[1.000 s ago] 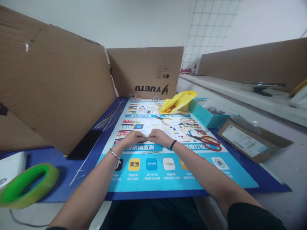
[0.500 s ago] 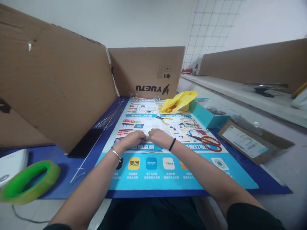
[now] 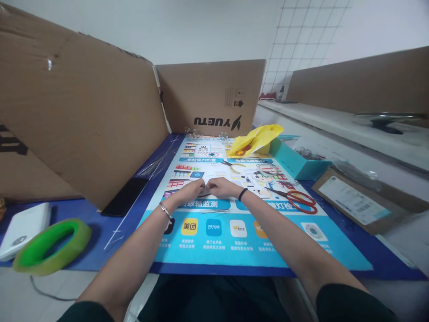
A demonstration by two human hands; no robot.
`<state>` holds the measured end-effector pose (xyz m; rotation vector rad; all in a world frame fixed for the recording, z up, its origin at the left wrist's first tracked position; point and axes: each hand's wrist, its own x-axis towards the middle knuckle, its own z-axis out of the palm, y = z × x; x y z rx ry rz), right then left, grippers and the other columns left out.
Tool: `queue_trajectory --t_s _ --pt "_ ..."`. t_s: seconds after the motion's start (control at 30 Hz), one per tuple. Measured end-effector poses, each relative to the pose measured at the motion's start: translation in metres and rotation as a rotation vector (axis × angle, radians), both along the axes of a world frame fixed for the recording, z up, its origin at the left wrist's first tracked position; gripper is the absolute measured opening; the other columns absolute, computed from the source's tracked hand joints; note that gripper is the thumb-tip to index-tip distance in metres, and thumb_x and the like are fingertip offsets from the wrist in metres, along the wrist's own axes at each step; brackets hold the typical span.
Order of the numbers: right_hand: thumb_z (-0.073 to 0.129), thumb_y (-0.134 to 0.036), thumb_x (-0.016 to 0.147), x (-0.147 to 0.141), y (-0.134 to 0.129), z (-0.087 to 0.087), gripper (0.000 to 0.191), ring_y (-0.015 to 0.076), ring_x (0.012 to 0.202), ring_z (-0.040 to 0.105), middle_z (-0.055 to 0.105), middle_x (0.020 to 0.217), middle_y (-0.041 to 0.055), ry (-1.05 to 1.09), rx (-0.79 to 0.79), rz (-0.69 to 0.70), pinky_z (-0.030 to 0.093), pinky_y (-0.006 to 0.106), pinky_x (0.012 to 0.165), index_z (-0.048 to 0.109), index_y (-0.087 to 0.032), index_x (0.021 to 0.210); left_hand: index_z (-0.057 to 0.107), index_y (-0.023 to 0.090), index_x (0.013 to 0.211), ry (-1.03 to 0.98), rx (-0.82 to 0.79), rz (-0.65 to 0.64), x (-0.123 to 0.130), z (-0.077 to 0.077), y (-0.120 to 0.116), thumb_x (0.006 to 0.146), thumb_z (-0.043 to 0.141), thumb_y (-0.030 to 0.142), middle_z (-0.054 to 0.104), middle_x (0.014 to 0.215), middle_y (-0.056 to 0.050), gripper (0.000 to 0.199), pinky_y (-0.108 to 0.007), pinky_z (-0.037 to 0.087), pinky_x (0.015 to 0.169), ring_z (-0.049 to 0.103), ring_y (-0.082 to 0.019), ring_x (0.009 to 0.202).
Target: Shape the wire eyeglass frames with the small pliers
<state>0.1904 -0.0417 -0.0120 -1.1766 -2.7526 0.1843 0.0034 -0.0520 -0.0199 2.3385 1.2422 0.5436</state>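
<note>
My left hand (image 3: pixel 194 189) and my right hand (image 3: pixel 220 187) are close together over the printed sheet (image 3: pixel 214 259), in the middle of the table. Both have their fingers closed in a pinch, and what lies between the fingertips is too small to make out. Just in front of them, several thin wire pieces (image 3: pixel 214 211) lie on the sheet. Beyond my right hand are yellow-handled pliers (image 3: pixel 234 167). Red-handled scissors (image 3: pixel 301 201) rest to the right, near my right forearm.
A yellow bag (image 3: pixel 258 141) and a teal box (image 3: pixel 310 167) of small items stand behind right, beside a cardboard parcel (image 3: pixel 355 199). On the left are green tape (image 3: pixel 52 246), a white device (image 3: pixel 25 230), a black phone (image 3: pixel 124 197) and cardboard walls (image 3: pixel 87 112).
The view has shifted, so the table things appear slightly further right. My two hands remain close together, with the fingertips a little differently placed.
</note>
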Motion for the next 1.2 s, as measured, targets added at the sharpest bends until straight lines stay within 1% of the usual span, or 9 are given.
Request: queue_trajectory --t_s 0.07,0.23,0.4,0.5,0.67,0.8,0.9,1.03,1.2 --pt "0.049 -0.021 0.08 0.0 -0.003 0.002 0.024 0.0117 0.079 0.06 0.067 0.09 0.0005 0.02 0.005 -0.026 0.039 0.019 0.065 0.06 -0.02 0.101 0.054 0.017 0.079 -0.037 -0.007 0.023 0.0 0.002 0.0 0.075 0.039 0.018 0.056 0.071 0.0 0.016 -0.025 0.037 0.059 0.048 -0.015 0.065" --pt "0.04 -0.026 0.087 -0.01 -0.008 0.008 0.03 0.0211 0.09 0.06 0.066 0.096 0.0109 0.034 0.104 -0.162 0.039 0.028 0.072 0.054 -0.016 0.112 0.058 0.018 0.08 -0.11 0.004 0.066 0.002 0.004 0.004 0.075 0.042 0.02 0.06 0.073 -0.001 0.016 -0.027 0.04 0.067 0.053 -0.016 0.071" --pt "0.041 -0.026 0.086 -0.014 -0.012 0.014 0.031 0.0197 0.097 0.058 0.064 0.104 0.0091 0.008 0.149 -0.157 0.04 0.028 0.078 0.054 -0.018 0.113 0.061 0.019 0.076 -0.162 0.048 0.13 0.004 0.005 0.005 0.074 0.044 0.02 0.063 0.075 -0.003 0.017 -0.029 0.039 0.072 0.054 -0.018 0.074" --pt "0.046 -0.026 0.083 -0.014 -0.016 0.014 0.034 0.0198 0.099 0.056 0.063 0.104 0.0095 -0.027 0.173 -0.158 0.04 0.028 0.08 0.053 -0.017 0.115 0.06 0.019 0.071 -0.201 0.042 0.16 0.004 0.004 0.005 0.073 0.044 0.019 0.062 0.07 -0.001 0.016 -0.028 0.04 0.07 0.054 -0.017 0.071" --pt "0.039 -0.022 0.087 -0.014 -0.019 0.01 0.025 0.0218 0.095 0.055 0.062 0.097 0.0107 -0.091 0.217 -0.185 0.041 0.03 0.076 0.06 -0.016 0.099 0.058 0.017 0.068 -0.251 -0.037 0.142 0.005 -0.002 0.006 0.07 0.045 0.018 0.058 0.061 0.002 0.013 -0.023 0.04 0.057 0.051 -0.013 0.058" --pt "0.042 -0.028 0.087 -0.015 -0.018 0.008 0.026 0.0209 0.096 0.054 0.061 0.098 0.011 -0.123 0.239 -0.195 0.041 0.028 0.075 0.061 -0.016 0.1 0.058 0.016 0.072 -0.258 -0.078 0.158 0.008 -0.007 0.007 0.073 0.045 0.021 0.054 0.054 0.003 0.014 -0.022 0.038 0.049 0.047 -0.011 0.049" --pt "0.041 -0.022 0.087 -0.016 -0.017 0.005 0.025 0.0219 0.095 0.053 0.06 0.096 0.013 -0.154 0.257 -0.191 0.041 0.029 0.074 0.064 -0.014 0.094 0.06 0.015 0.076 -0.226 -0.062 0.168 0.01 -0.006 0.005 0.073 0.045 0.021 0.056 0.056 0.003 0.016 -0.022 0.04 0.051 0.05 -0.012 0.052" --pt "0.043 -0.012 0.084 -0.021 -0.018 -0.001 0.022 0.0229 0.091 0.053 0.06 0.091 0.0154 -0.185 0.267 -0.168 0.04 0.031 0.072 0.065 -0.011 0.088 0.064 0.018 0.073 -0.095 0.015 0.169 0.012 0.0 -0.001 0.071 0.048 0.016 0.065 0.068 -0.001 0.016 -0.025 0.041 0.061 0.057 -0.016 0.066" --pt "0.036 -0.015 0.089 -0.024 -0.021 0.002 0.028 0.0243 0.099 0.047 0.059 0.098 0.016 -0.14 0.296 -0.157 0.038 0.034 0.078 0.063 -0.011 0.095 0.066 0.018 0.071 0.086 0.153 0.27 0.017 0.006 -0.006 0.077 0.047 0.018 0.066 0.072 -0.008 0.019 -0.03 0.039 0.066 0.059 -0.023 0.074"
